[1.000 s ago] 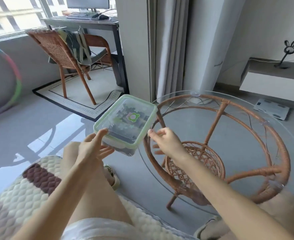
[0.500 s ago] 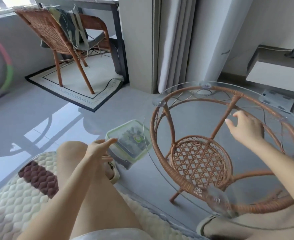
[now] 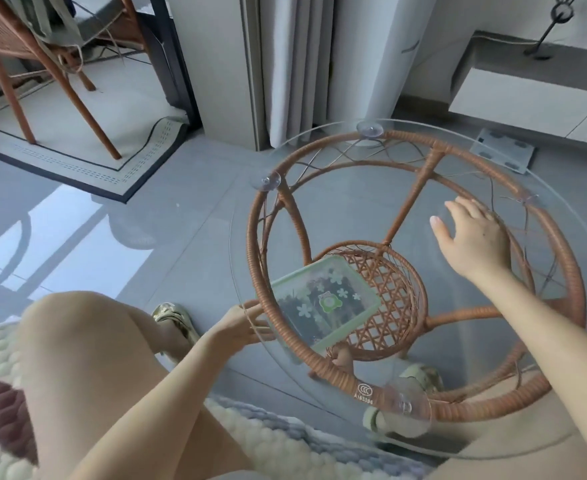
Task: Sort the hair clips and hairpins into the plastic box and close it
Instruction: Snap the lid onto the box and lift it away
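Closed plastic box (image 3: 325, 303) lies under the glass worktop (image 3: 354, 209) on the wicker shelf (image 3: 399, 289), dark items dimly inside; sorting looks finished. Left hand (image 3: 240, 327) fingers meet its edge, grip unclear. Right hand (image 3: 475, 244) rests on the glass, fingers spread.

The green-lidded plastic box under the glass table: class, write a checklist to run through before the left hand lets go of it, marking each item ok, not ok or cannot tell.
1. Lid sits on the clear plastic box with green lid: ok.
2. Lid locked shut: cannot tell.
3. Left hand holds the box's edge: ok.
4. Box fully over the round woven rattan shelf: not ok, its left end overhangs.
5. Right hand free, open above the round glass tabletop: ok.
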Tool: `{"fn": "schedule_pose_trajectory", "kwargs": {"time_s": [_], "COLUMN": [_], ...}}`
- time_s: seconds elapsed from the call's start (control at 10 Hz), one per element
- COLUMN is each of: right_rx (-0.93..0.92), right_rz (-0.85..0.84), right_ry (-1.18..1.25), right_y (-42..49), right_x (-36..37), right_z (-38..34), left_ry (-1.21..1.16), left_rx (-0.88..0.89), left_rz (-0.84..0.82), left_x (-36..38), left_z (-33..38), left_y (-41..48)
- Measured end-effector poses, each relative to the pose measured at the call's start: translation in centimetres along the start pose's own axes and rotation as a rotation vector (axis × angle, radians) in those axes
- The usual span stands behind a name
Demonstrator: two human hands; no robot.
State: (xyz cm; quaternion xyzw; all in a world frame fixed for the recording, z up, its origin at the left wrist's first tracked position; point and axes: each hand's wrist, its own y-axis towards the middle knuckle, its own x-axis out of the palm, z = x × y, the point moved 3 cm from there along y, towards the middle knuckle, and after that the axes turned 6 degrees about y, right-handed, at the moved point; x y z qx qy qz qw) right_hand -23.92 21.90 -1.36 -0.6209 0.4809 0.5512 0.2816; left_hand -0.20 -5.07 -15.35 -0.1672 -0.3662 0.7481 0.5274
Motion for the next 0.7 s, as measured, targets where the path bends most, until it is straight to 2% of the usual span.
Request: {"fn": "schedule_pose_trajectory", "kwargs": {"time_s": [0.1, 0.2, 0.4, 0.5, 0.6, 0.7], "right_rx": [0.011, 0.013, 0.009, 0.002, -0.001, 0.014], "right_rz": [0.004, 0.020, 0.033, 0.053, 0.047, 0.044], "right_ry": [0.020, 0.018, 0.011, 0.006, 0.012, 0.016], "right_y": [-0.2, -0.1, 0.2, 0.2, 0.1, 0.2], "right_x": [0.0, 0.1, 0.1, 0.0, 0.0, 0.0], "right_z": [0.0, 0.4, 0.5, 0.4, 0.4, 0.3], "left_ry": [0.001, 0.003, -0.144, -0.247, -0.274, -0.143], "left_rx": [0.024, 0.011, 0.022, 0.013, -0.014, -0.058], "left_rz": [-0.073, -0.067, 0.015, -0.051, -0.246, -0.291], "left_x": [3.2, 5.9, 10.0, 11.1, 11.2, 9.3], "left_z": [0.3, 0.2, -0.9, -1.7, -1.9, -1.9], "left_y": [2.5, 5.6, 9.8, 11.3, 11.8, 11.9]}}
